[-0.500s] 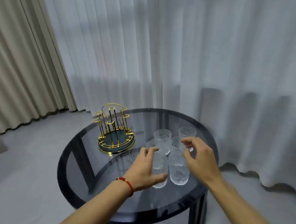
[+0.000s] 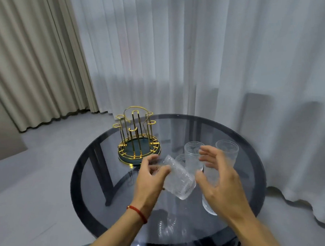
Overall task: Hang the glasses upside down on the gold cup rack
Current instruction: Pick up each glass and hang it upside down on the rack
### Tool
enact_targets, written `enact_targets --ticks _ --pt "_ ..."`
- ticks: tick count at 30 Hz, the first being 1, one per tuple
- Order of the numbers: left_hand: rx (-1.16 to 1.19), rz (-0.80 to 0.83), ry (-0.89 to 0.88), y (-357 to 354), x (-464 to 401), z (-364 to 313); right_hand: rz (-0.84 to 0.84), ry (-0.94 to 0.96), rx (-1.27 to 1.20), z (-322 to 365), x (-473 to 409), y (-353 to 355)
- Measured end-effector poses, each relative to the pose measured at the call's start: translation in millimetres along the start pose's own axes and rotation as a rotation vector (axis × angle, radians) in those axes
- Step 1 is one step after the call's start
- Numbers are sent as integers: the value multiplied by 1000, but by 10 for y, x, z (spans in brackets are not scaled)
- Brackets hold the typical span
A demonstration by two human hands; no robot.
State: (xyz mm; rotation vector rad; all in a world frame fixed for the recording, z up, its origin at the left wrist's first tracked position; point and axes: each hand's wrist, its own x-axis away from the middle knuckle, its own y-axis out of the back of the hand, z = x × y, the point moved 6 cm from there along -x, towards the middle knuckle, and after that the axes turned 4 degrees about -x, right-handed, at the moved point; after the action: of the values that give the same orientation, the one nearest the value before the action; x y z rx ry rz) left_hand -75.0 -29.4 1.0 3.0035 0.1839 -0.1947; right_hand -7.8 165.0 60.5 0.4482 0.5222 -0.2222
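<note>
A gold cup rack (image 2: 136, 137) with upright wire pegs and a dark round base stands empty at the back left of the round glass table (image 2: 88, 164). My left hand (image 2: 149, 181) grips a clear ribbed glass (image 2: 179, 180), lifted and tilted with its rim toward the rack. My right hand (image 2: 221, 183) hovers beside that glass with fingers spread, holding nothing. Several more clear glasses stand upright behind and under my right hand: one (image 2: 192, 157) in the middle, one (image 2: 228, 151) at the back right, one (image 2: 209, 205) partly hidden by my right hand.
White sheer curtains (image 2: 210, 54) hang close behind the table and beige drapes (image 2: 32, 63) hang at the left. The table's dark rim (image 2: 74, 184) curves round the front left. Grey floor lies to the left.
My left hand has lifted one glass off the table and tilted it over. My right hand has let go of the glasses and spread its fingers.
</note>
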Motion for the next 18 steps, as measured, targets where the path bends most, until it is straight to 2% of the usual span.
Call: enact_targets --ticks 2,4,7,10,12,15,16,18 --pt "459 110 160 39 -155 48 121 -16 70 104 -113 -219" --pt "721 220 234 45 -242 51 297 -135 125 102 -292 -470" --pt "867 289 267 75 -378 78 473 -332 101 74 -614 -782" --pt "803 294 236 159 -587 152 482 -376 105 24 -894 -938" --pt "500 164 143 288 -750 297 457 -412 130 -92 -1078 -907" --pt "-407 -152 -70 586 -921 564 308 -424 193 -218 -1487 -668" --pt "-670 -178 -94 626 -966 674 240 -406 222 -243 -1671 -576" --pt "-950 -140 -106 643 -1067 907 141 -348 237 -273 -2068 -491"
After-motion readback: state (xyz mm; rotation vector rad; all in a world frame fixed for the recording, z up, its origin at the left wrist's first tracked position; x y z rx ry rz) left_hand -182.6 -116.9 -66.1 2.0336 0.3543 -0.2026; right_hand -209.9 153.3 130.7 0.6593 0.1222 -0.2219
